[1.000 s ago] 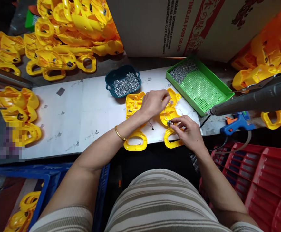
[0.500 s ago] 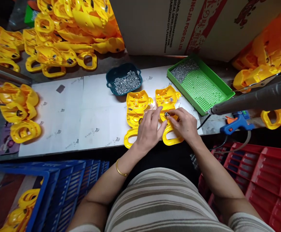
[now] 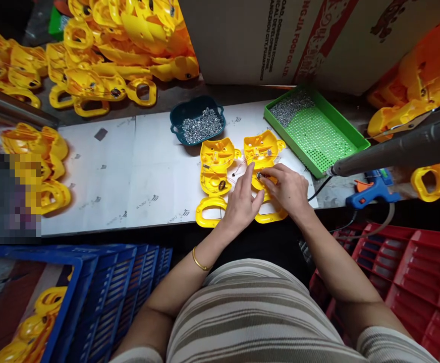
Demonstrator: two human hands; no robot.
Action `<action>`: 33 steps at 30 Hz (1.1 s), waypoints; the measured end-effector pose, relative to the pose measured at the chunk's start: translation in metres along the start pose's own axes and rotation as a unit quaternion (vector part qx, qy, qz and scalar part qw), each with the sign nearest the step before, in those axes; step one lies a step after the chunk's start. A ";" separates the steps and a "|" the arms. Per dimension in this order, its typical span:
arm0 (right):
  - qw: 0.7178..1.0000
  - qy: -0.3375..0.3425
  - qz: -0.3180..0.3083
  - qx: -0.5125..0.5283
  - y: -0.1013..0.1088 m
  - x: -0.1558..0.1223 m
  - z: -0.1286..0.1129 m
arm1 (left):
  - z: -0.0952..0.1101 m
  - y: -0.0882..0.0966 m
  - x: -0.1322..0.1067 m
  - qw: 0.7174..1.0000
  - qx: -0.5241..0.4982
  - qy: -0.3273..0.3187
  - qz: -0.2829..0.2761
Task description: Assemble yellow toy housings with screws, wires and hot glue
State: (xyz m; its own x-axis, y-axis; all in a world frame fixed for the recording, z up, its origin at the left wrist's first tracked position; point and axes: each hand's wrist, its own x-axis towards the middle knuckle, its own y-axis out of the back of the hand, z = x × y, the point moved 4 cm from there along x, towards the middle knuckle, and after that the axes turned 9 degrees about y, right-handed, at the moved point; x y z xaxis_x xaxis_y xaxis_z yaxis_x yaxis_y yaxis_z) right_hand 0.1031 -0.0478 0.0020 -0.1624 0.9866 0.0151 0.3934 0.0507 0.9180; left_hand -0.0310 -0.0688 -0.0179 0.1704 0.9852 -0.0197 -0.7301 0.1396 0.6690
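Two open yellow plastic shells with loop handles lie side by side on the white sheet. In the left shell [image 3: 214,151], thin wires and a dark round piece [image 3: 222,185] show inside. My right hand [image 3: 287,189] bends over the right shell [image 3: 261,143], finger and thumb pinched at a small round dark-and-silver part [image 3: 259,175] in its lower half. My left hand [image 3: 240,204] hovers at that shell's left side, open, fingers stretched and thumb apart; it partly hides the shell and handle. Thin wires with a small dark end run between the shells.
A dark teal bowl [image 3: 174,118] of small metal screws stands behind the shells. To its right is a green tray [image 3: 350,151] with more metal pieces. A blue glue gun [image 3: 373,191] lies at right, near a grey pole [image 3: 401,138]. Yellow shells are piled at back left and right.
My left hand has drawn slightly right and down, uncovering more of the left shell and its handle. My right hand stays at the round part. The view has shifted slightly.
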 end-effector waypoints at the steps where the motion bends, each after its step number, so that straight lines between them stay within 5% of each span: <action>1: 1.000 0.000 0.002 0.002 0.000 0.000 0.001 | 0.000 -0.001 0.001 1.000 -0.002 0.000 -0.002; 10: 0.994 0.065 0.030 0.077 -0.012 -0.025 0.004 | 0.003 0.005 -0.009 0.998 0.043 0.022 -0.026; 23: 0.987 0.055 0.089 0.121 -0.015 -0.029 0.015 | 0.008 0.008 0.012 0.997 0.058 0.031 -0.039; 33: 0.999 0.048 -0.006 0.002 -0.015 -0.024 0.006 | 0.008 0.008 0.018 0.993 0.079 0.077 -0.050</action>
State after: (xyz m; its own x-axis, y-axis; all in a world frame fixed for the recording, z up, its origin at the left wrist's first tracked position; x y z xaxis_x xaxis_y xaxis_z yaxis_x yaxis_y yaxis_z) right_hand 0.1063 -0.0712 -0.0149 -0.2530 0.9666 0.0418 0.3941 0.0636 0.9169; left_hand -0.0283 -0.0506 -0.0064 0.1246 0.9723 -0.1979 -0.5989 0.2327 0.7662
